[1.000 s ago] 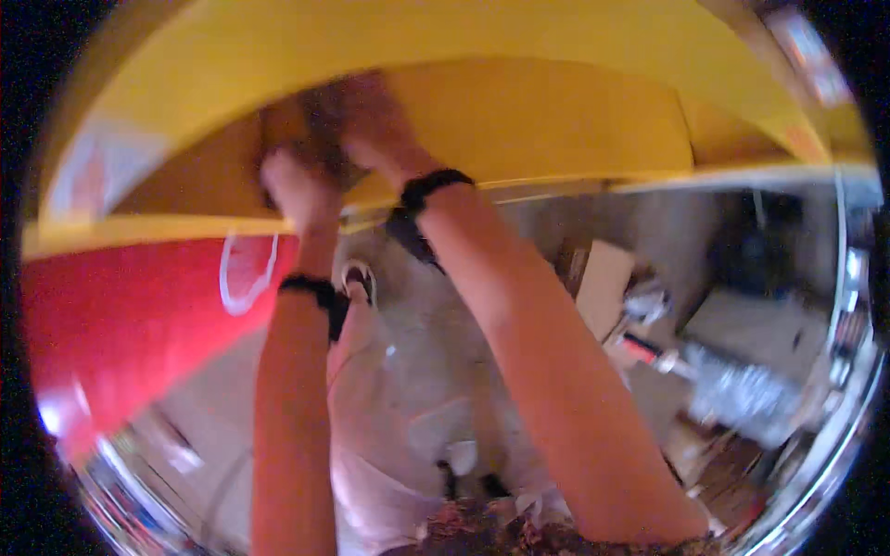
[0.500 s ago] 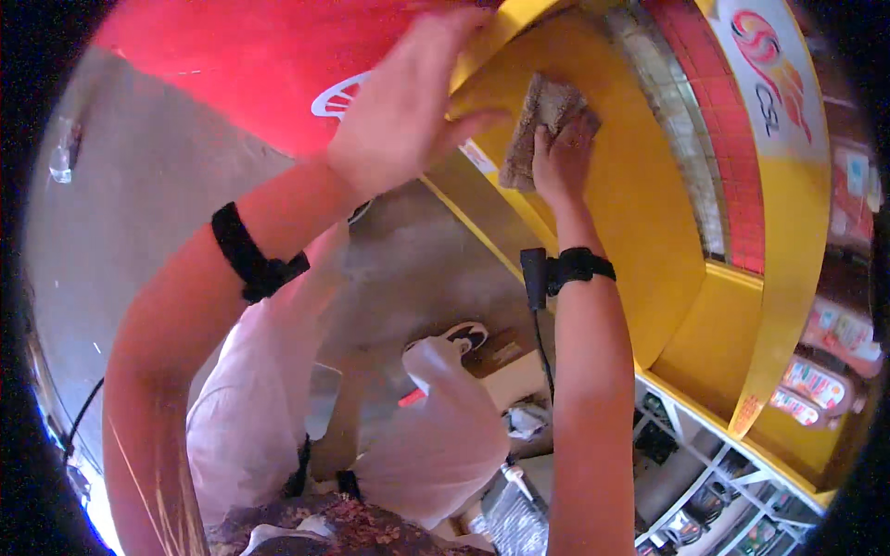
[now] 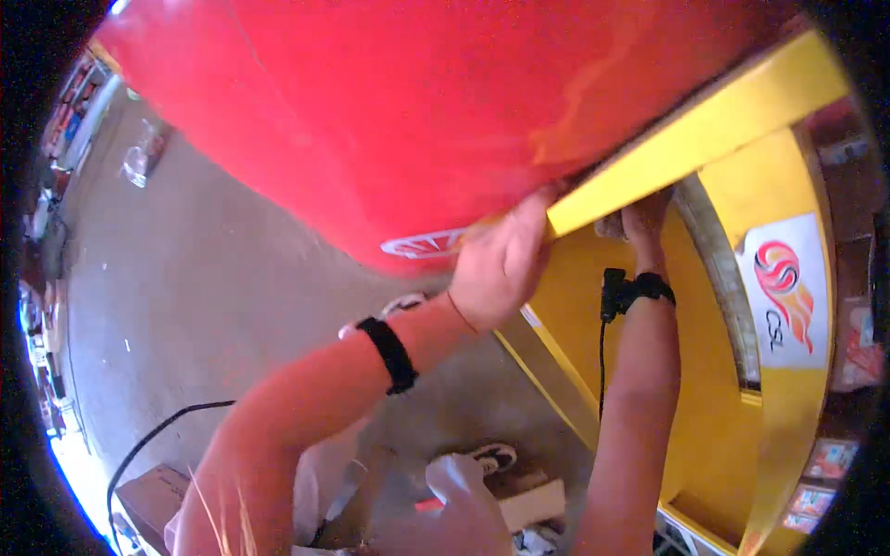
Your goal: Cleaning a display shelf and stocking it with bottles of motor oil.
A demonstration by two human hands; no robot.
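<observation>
The left hand [image 3: 505, 262] is closed around the yellow bar [image 3: 709, 122] forming one edge of the yellow stand [image 3: 577, 310], just beside the red panel [image 3: 371, 120]. The right hand [image 3: 645, 222] is inside the stand, partly hidden behind the bar. A greyish-brown cloth [image 3: 608, 225], mostly concealed, shows at its fingers; whether these grip or only press it cannot be determined. A white label [image 3: 783, 289] is fixed along the stand's right edge.

Grey floor [image 3: 232, 269] observed below me, clear plastic item [image 3: 139, 159] on my left, brown carton [image 3: 156, 496] lower left, cardboard [image 3: 535, 505] low centre, packaged goods [image 3: 816, 500] to my right
</observation>
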